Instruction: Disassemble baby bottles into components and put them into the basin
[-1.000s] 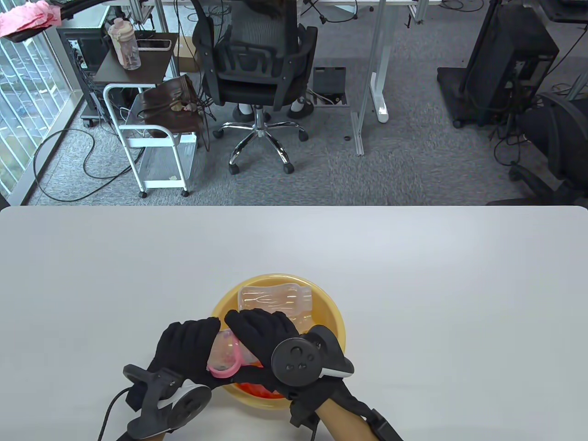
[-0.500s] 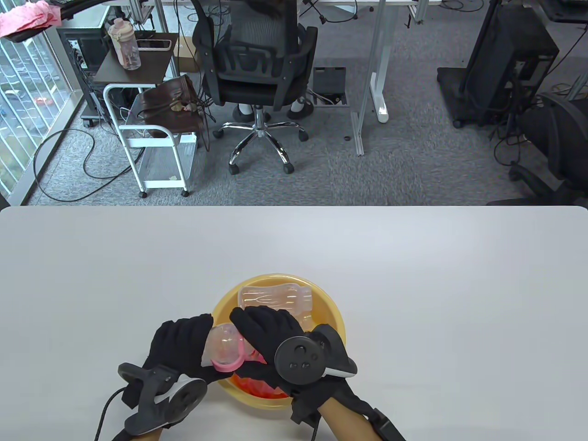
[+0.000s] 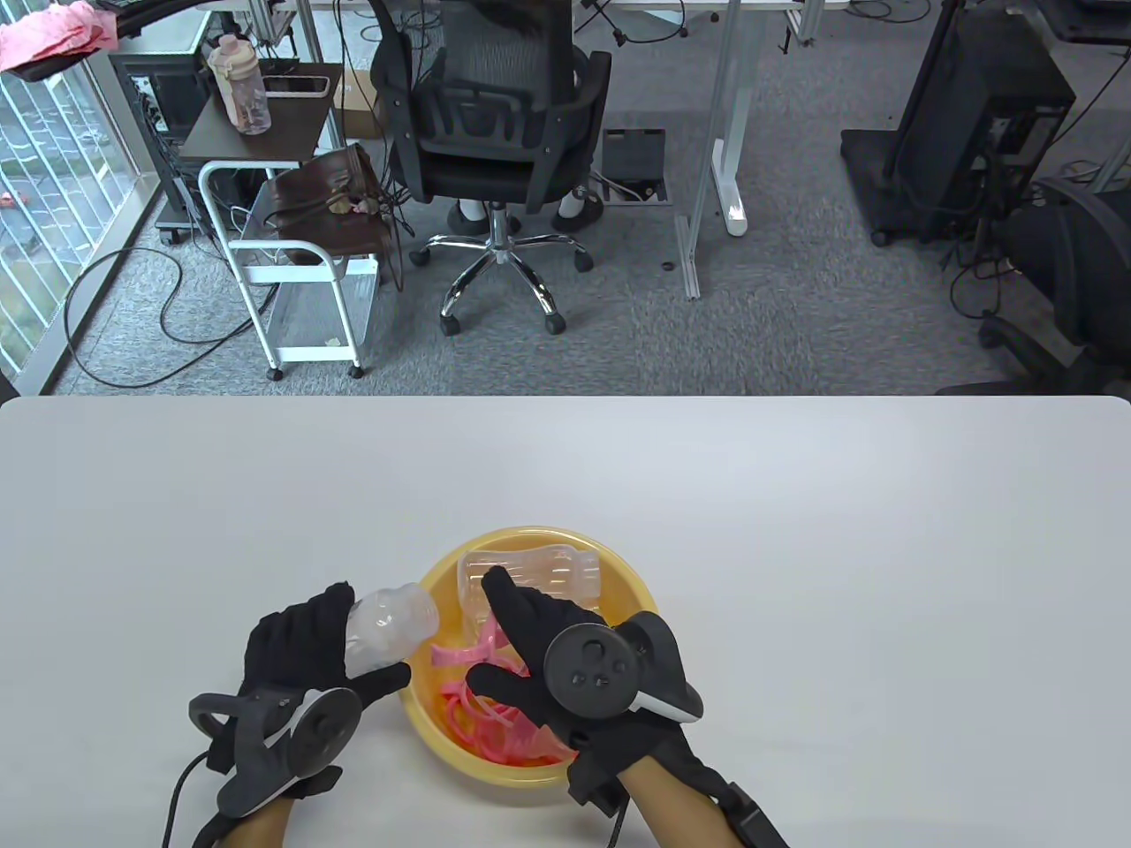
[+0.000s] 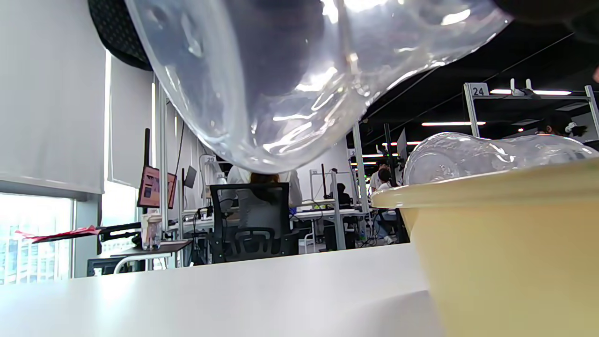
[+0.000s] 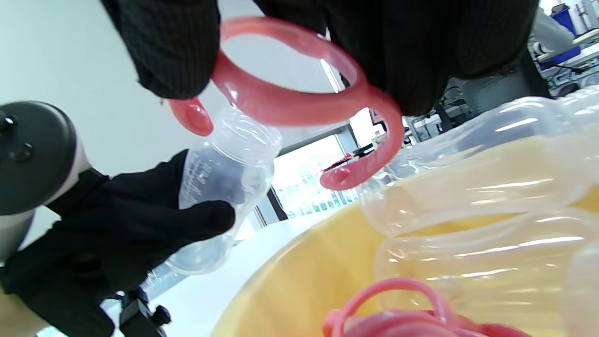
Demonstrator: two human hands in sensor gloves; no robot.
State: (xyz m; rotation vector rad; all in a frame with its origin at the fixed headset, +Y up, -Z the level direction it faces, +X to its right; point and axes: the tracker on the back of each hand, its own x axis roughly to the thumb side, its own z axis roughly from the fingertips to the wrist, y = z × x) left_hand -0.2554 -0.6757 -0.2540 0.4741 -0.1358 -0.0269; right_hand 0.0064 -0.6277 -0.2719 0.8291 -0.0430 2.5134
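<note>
The left hand (image 3: 296,645) grips the clear bottle (image 3: 389,625) just outside the basin's (image 3: 641,601) left rim, mouth toward it. The right hand (image 3: 548,654) pinches a pink ring (image 5: 299,100) over the basin.

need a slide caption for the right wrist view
Right hand holds a pink handle ring over the yellow basin; left hand grips a clear bottle.

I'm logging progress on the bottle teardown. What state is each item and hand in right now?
Clear bottle body: collar off, gripped by left hand, beside the basin.
Pink handle ring: detached, pinched by right hand over the basin.
Yellow basin: holds clear bottle bodies and pink parts.
</note>
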